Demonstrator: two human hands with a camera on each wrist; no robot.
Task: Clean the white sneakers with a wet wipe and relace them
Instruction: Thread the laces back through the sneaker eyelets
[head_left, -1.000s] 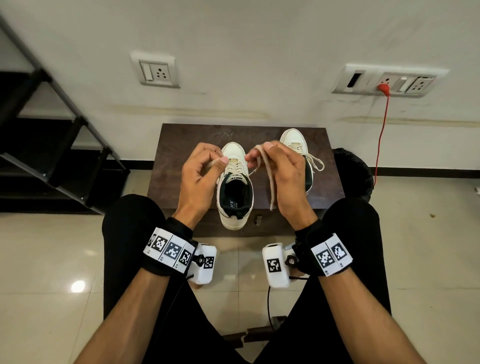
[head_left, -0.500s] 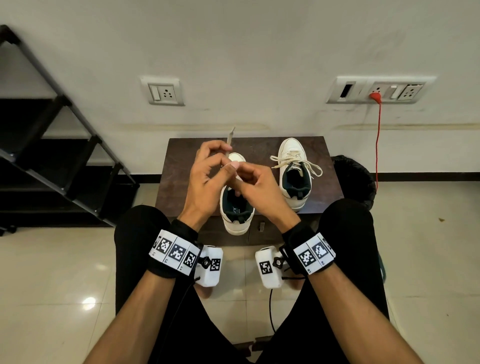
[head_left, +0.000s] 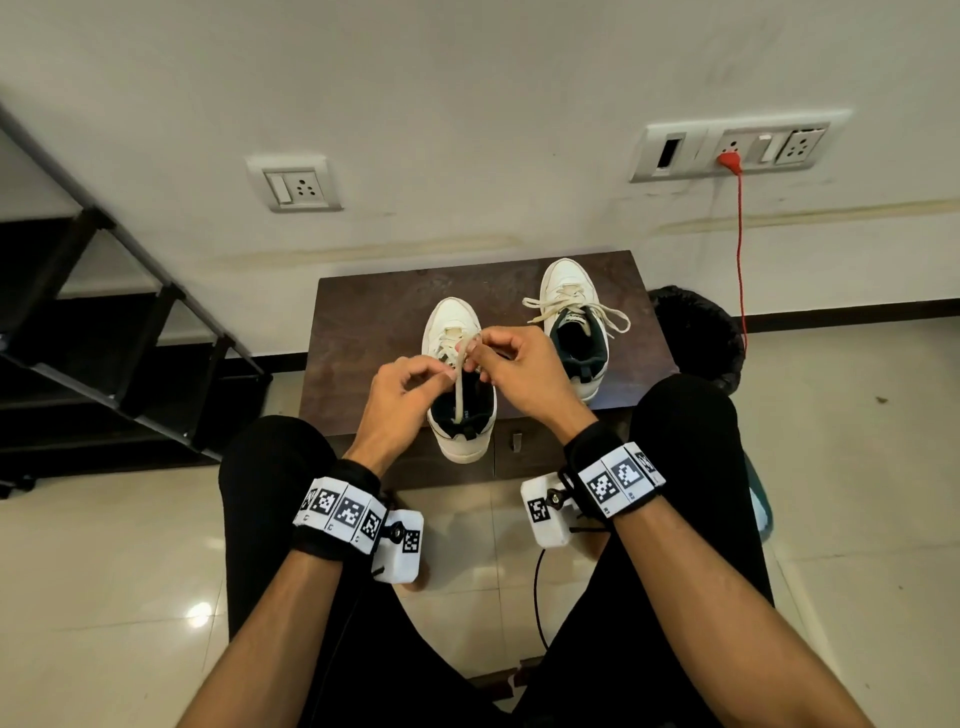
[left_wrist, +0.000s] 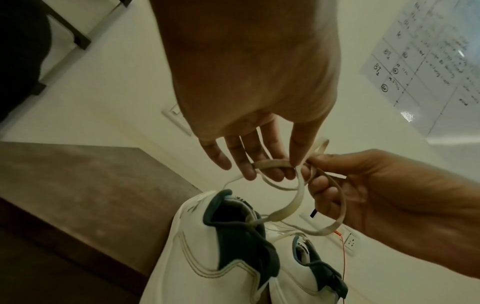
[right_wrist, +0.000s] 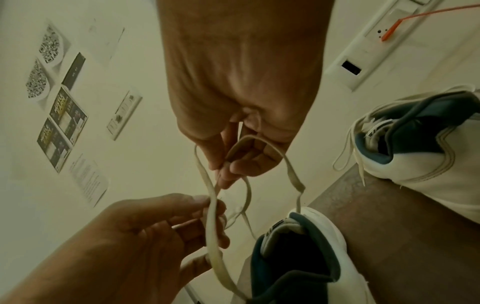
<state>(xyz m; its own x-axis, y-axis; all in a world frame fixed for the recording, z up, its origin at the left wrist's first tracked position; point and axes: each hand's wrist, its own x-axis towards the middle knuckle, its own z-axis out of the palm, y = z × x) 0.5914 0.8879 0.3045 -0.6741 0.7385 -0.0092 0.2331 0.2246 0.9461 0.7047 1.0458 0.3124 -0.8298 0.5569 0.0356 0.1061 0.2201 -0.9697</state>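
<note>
Two white sneakers with dark green linings stand on a small dark wooden table (head_left: 363, 317). The near sneaker (head_left: 460, 441) points away from me; its cream lace (head_left: 459, 379) rises in loops between my hands. My left hand (head_left: 410, 387) pinches one loop (left_wrist: 272, 164) with thumb and fingertips. Over the sneaker's tongue my right hand (head_left: 511, 364) pinches the other strands (right_wrist: 235, 152). The far sneaker (head_left: 574, 322) at the table's right is laced, with a tied bow (head_left: 613, 317).
A black bin (head_left: 696, 332) stands right of the table. A red cable (head_left: 740, 249) hangs from the wall socket above it. A black metal rack (head_left: 104, 332) fills the left side. My knees flank the table's front edge.
My hands came down from above the table to just over the near sneaker's tongue, and the lace now crosses in loops between them. The head view tilted and shifted.
</note>
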